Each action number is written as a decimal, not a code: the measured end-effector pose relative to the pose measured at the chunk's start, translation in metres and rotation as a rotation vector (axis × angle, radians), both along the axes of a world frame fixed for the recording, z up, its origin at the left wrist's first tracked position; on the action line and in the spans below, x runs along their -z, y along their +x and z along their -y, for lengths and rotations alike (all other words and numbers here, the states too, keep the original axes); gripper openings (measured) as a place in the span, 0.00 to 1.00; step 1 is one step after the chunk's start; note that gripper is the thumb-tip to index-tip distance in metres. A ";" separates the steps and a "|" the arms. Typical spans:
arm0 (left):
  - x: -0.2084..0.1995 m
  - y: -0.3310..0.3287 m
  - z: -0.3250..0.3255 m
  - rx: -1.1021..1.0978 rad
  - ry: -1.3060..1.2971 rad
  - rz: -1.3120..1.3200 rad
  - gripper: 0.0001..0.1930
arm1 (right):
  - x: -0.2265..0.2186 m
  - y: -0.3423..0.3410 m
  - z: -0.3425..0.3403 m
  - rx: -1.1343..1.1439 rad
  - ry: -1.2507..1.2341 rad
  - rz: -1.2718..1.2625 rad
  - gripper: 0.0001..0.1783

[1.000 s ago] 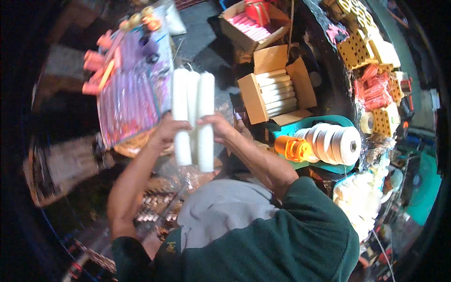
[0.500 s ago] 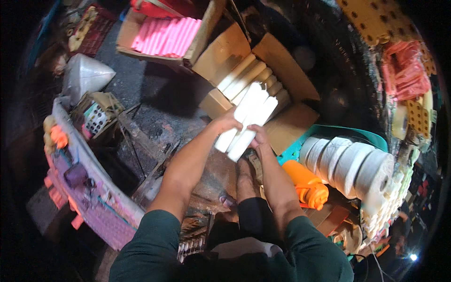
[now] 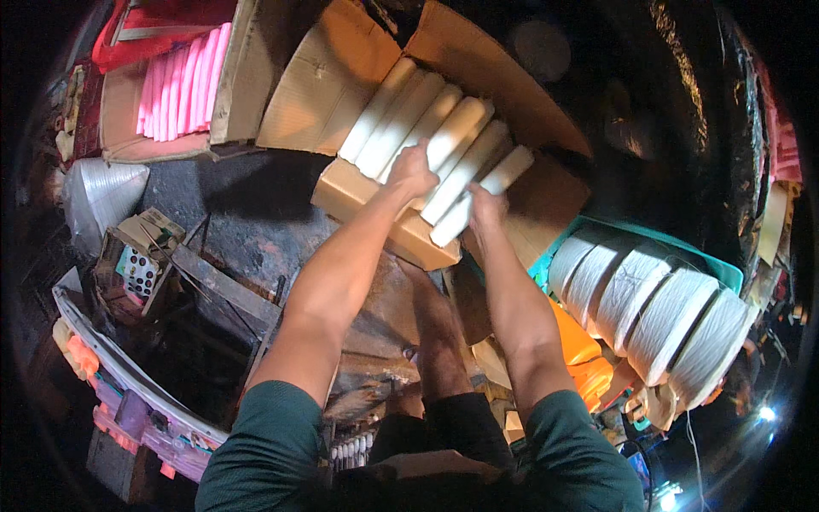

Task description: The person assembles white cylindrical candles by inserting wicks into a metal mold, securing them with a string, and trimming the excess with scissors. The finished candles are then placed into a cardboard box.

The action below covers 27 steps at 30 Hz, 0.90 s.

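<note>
White candles (image 3: 380, 119) lie side by side in an open cardboard box (image 3: 363, 205) in front of me. My left hand (image 3: 414, 173) is closed at the near end of candles in the middle of the row, its fingertips partly hidden. My right hand (image 3: 488, 209) is closed on the rightmost candle (image 3: 509, 169), which lies slanted beside the others at the right side of the box. Both forearms reach up from the lower edge. The box's flaps (image 3: 316, 77) are folded outward.
Pink candles (image 3: 183, 81) fill another cardboard box at the upper left. Large white thread spools (image 3: 631, 286) lie in a teal tray (image 3: 682, 247) on the right, beside an orange jug (image 3: 580, 350). A curved bench edge (image 3: 128, 363) and a small crate (image 3: 141, 256) stand at the left.
Both hands have carried the white candles from above the box's near edge down into it, alongside the others. The view has shifted, so the box appears larger and nearer.
</note>
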<state>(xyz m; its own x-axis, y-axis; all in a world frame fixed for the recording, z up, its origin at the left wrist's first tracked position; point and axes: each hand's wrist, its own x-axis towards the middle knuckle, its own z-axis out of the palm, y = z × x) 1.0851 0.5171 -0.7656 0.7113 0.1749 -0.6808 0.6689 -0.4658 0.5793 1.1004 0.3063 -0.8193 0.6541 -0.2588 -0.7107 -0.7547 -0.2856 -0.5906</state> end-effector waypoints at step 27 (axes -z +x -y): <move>0.068 -0.060 -0.103 0.194 0.592 0.093 0.37 | 0.025 0.000 -0.022 -0.492 -0.495 0.023 0.44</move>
